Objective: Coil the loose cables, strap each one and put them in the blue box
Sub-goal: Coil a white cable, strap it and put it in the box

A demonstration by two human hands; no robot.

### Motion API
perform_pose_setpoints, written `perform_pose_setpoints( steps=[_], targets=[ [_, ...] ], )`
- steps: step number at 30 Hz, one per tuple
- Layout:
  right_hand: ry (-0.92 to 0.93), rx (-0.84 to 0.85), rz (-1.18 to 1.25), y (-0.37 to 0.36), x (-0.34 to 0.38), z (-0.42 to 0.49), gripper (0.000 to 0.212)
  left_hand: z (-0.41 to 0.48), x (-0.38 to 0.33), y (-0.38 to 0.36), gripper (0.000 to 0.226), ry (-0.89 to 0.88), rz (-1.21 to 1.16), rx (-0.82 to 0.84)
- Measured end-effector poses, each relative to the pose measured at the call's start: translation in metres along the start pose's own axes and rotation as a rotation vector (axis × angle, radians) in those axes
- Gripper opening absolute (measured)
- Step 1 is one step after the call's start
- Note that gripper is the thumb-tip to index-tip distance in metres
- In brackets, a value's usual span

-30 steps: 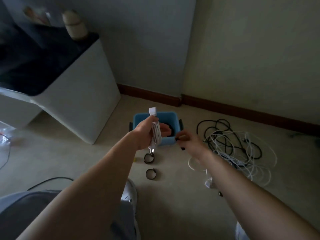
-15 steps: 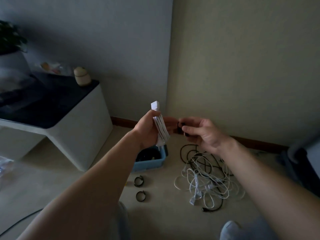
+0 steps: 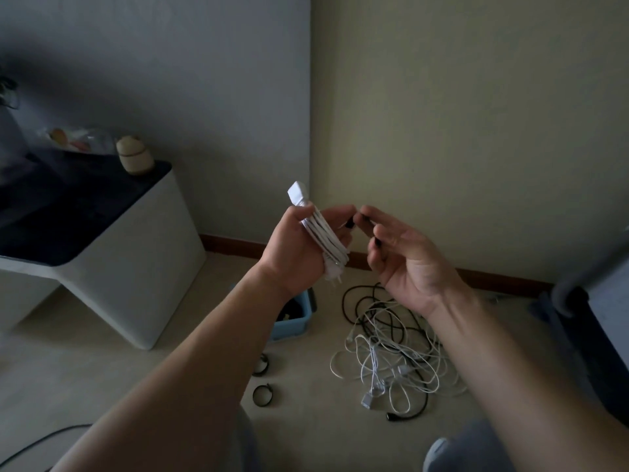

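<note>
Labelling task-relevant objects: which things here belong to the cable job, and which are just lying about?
Job: left hand, coiled white cable, right hand, black strap, blue box, tangled cables, spare floor straps.
Lying about: white cabinet, ceramic jar, stray black cable.

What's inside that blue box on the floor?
Only a dark shape, perhaps a coiled black cable, shows at the right end of the blue box. The left forearm covers the rest of the box, so anything else inside cannot be seen.
</note>
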State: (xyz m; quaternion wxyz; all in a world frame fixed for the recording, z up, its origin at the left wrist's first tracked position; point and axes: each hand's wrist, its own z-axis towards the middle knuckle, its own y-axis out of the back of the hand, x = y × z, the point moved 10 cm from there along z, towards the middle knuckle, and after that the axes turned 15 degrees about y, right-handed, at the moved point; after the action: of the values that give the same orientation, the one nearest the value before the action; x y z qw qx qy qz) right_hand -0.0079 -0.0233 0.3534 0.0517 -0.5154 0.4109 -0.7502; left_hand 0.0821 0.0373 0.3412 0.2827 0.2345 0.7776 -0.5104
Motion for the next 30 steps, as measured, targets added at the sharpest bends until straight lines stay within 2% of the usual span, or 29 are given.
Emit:
perform_pose_setpoints(
  steps=[4,8,10,12,14,21,24,30],
  targets=[
    [-0.035,0.047,0.175,-0.009,-0.002,0.003,0.081,0.012,-0.002,-0.013,0.059,0.003,-0.026,0.079],
    [-0.066,0.000,0.267,-0.012,-0.009,0.005,0.088,0.021,-0.002,-0.016,0.061,0.013,-0.073,0.088],
    [-0.090,-0.040,0.320,-0.010,-0.012,0.006,0.081,0.022,-0.003,-0.018,0.060,0.009,-0.089,0.088],
    [-0.109,-0.072,0.352,-0.009,-0.014,0.006,0.060,0.023,-0.003,-0.016,0.056,0.010,-0.074,0.054],
    [-0.108,-0.093,0.284,-0.007,-0.014,0.007,0.040,0.023,-0.004,-0.013,0.054,0.012,-0.059,0.006],
    [-0.061,-0.157,-0.068,0.006,-0.014,0.008,0.037,0.018,-0.002,-0.002,0.057,0.015,-0.003,-0.124],
    [-0.030,-0.195,-0.126,0.009,-0.013,0.009,0.025,0.015,-0.001,-0.001,0.060,0.015,-0.010,-0.165],
    [0.092,-0.246,-0.420,0.015,-0.001,0.011,0.016,0.014,0.003,0.004,0.058,0.017,0.058,-0.232]
  ],
)
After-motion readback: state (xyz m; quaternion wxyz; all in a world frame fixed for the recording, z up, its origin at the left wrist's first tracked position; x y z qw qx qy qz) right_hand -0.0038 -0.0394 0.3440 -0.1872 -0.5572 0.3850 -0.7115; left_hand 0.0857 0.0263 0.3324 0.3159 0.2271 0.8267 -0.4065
